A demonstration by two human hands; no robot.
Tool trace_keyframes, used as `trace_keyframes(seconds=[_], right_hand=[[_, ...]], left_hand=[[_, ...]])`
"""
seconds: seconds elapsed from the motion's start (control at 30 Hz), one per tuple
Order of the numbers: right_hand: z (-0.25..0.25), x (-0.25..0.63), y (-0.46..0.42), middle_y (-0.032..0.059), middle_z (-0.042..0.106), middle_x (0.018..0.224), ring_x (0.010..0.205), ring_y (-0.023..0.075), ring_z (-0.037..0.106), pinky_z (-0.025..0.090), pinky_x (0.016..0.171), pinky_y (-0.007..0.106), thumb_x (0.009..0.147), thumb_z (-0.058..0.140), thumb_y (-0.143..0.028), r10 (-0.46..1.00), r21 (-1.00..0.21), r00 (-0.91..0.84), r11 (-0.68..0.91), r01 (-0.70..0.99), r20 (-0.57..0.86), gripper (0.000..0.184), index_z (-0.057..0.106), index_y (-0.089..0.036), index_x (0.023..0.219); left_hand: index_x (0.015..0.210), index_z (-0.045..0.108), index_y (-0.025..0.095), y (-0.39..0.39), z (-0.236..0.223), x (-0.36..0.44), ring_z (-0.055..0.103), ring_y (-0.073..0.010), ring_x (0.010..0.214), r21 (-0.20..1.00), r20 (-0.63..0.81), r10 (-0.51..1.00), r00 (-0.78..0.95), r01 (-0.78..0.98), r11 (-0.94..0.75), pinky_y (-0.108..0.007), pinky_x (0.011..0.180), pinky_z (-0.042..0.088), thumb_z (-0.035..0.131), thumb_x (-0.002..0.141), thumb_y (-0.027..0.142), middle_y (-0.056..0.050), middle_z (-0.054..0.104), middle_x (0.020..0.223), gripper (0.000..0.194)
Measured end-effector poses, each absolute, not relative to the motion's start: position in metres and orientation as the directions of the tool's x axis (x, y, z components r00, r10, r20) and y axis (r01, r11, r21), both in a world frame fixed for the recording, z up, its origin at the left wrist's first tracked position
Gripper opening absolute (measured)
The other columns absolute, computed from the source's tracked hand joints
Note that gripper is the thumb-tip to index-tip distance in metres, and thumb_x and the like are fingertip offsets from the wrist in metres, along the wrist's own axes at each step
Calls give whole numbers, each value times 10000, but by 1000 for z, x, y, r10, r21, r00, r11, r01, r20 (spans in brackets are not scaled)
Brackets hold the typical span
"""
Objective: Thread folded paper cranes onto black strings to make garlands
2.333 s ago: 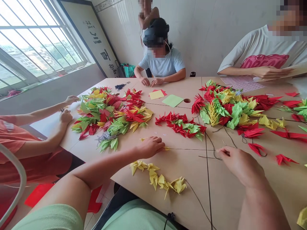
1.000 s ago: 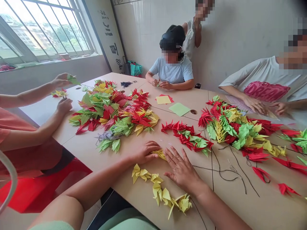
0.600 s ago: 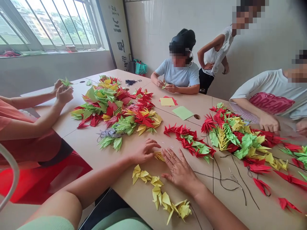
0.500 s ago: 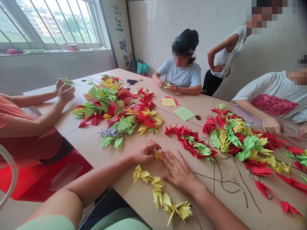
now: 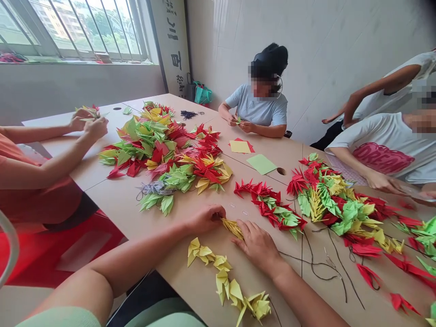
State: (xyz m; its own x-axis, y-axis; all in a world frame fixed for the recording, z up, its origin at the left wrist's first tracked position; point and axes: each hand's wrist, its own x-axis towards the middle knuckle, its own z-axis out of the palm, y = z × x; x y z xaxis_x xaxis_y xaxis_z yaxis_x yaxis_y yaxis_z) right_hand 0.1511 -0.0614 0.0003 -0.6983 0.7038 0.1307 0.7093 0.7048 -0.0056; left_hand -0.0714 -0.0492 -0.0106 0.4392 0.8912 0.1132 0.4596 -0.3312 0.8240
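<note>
A tight bundle of yellow folded paper cranes (image 5: 232, 228) lies between my hands on the tabletop. My left hand (image 5: 209, 219) pinches its left end, the fingertips partly hidden. Curled over the right end is my right hand (image 5: 257, 245), with the thumb on the near side. Closer to me, a loose string of yellow paper cranes (image 5: 223, 280) curves across the table. A dark cord (image 5: 316, 263) runs to the right of my right hand.
Red and green crane strings (image 5: 270, 202) lie beyond my hands, with larger piles at left (image 5: 153, 145) and right (image 5: 340, 195). Paper squares (image 5: 261, 164) lie farther back. Co-workers sit at the left (image 5: 37, 168), far side (image 5: 260, 109) and right (image 5: 384, 145); another stands behind.
My hands have drawn apart a little, showing more of the yellow bundle, and my right fingers have curled in. The standing person has shifted right and leaned over. The view has shifted slightly.
</note>
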Motion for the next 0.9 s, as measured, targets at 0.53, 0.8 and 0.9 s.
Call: trace_keyframes(seconds=[0.53,0.8,0.9], right_hand=[[-15,167,-90,169,636,1045,901,300,591,477,714,411,935,254,-535,825,-108,-519,550,828,223,592,471,-131,1310],[-16,171,-86,140,659,962,870,268,623,513,716,375,952,309,-472,827,-256,-537,563,786,169,481,569,-144,1189],[-10,173,-88,123,665,974,885,256,627,514,742,366,945,363,-459,843,-381,-520,530,758,137,414,585,-176,1149]], left_hand=[[1001,645,169,-51,-8,-69,579,-188,882,713,187,814,550,494,-498,-306,821,455,540,828,207,-88,648,933,206],[953,660,164,-50,-3,-56,590,-201,852,697,120,797,592,521,-493,-302,780,445,558,790,171,-86,663,897,192],[927,663,173,-48,0,-53,593,-176,790,721,82,796,600,515,-463,-275,731,446,568,788,197,-59,665,861,170]])
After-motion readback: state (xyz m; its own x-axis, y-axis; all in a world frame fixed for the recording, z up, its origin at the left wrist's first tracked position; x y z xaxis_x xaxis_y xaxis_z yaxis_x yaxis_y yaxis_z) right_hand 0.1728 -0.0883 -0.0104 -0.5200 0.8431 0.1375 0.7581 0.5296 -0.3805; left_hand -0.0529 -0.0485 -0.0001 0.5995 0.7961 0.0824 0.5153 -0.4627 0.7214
